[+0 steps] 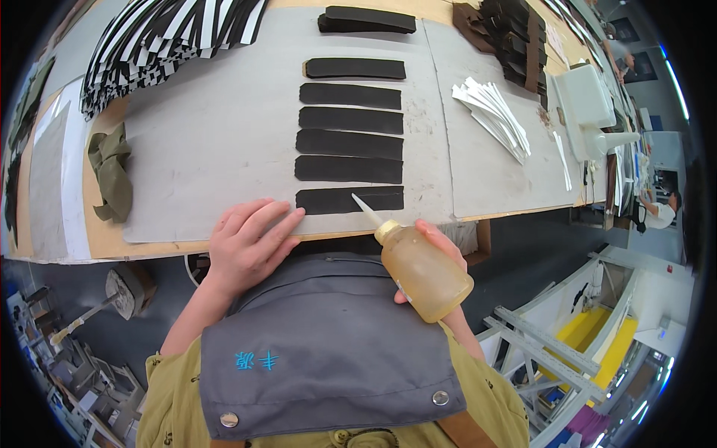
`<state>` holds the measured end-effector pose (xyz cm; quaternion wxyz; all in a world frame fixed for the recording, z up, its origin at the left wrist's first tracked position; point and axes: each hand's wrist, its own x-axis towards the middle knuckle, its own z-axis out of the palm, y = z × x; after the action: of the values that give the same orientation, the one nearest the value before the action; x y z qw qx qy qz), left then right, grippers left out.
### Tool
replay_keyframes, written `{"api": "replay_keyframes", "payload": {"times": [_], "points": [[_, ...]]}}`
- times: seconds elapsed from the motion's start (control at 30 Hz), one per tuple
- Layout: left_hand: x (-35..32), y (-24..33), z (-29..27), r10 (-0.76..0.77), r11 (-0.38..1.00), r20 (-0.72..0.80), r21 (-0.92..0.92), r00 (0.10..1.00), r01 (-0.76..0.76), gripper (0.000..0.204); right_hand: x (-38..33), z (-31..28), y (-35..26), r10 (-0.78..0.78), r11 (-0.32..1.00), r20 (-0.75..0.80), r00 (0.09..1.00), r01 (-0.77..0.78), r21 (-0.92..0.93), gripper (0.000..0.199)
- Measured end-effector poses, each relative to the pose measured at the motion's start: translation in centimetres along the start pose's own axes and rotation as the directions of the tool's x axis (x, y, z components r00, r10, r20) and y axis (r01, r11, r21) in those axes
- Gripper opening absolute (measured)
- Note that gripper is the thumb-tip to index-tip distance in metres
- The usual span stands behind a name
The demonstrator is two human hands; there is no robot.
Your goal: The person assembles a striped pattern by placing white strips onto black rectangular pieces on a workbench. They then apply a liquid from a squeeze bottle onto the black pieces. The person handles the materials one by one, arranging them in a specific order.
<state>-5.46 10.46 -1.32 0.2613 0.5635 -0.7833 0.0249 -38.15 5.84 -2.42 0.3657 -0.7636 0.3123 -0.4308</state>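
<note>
In my right hand [442, 246] is a squeeze bottle [427, 275] of amber liquid, tilted so its pale pointed nozzle [366, 209] meets or nearly meets the nearest black strip [328, 201]. That strip lies crosswise close to the table's front edge. My left hand [252, 243] rests at the edge with fingers stretched out, the fingertips at the strip's left end. Beyond it, several similar black strips [349, 144] lie in a column, and a small stack of them [367, 20] sits at the far end.
A grey sheet [216, 149] covers the table. Black-and-white strips [164, 45] are bundled at far left, above an olive cloth piece [112, 172]. White strips [493, 116], dark brown strips [515, 45] and a white container [586, 101] lie to the right. Another person [659, 214] is at far right.
</note>
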Motion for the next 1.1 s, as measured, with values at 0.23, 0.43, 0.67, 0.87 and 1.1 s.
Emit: {"api": "replay_keyframes", "payload": {"times": [0.23,0.43,0.67,0.87,1.1], "points": [[0.0,-0.1,0.3,0.005,0.999,-0.046,-0.033,0.999,-0.006,0.041,1.6,1.4,0.0,0.003,0.987,0.086,0.996,-0.016,0.157,0.107],[-0.2,-0.4,0.4,0.022,0.999,-0.067,-0.038,0.998,-0.024,0.040,3.5,2.6,0.5,-0.094,0.985,0.196,0.976,0.062,0.163,0.104],[-0.1,-0.2,0.6,0.017,0.998,-0.067,-0.061,0.998,-0.021,0.038,3.9,2.6,0.0,-0.048,0.980,0.243,0.969,-0.001,0.199,0.105],[-0.1,0.0,0.4,0.001,0.997,-0.048,-0.073,0.999,-0.005,0.039,0.8,0.0,-0.6,0.080,0.995,-0.088,0.993,-0.074,0.071,0.099],[-0.2,0.0,0.6,0.020,0.997,-0.053,-0.070,0.998,-0.023,0.040,-1.9,-3.2,0.6,0.016,0.992,-0.274,0.962,-0.049,-0.114,0.109]]}}
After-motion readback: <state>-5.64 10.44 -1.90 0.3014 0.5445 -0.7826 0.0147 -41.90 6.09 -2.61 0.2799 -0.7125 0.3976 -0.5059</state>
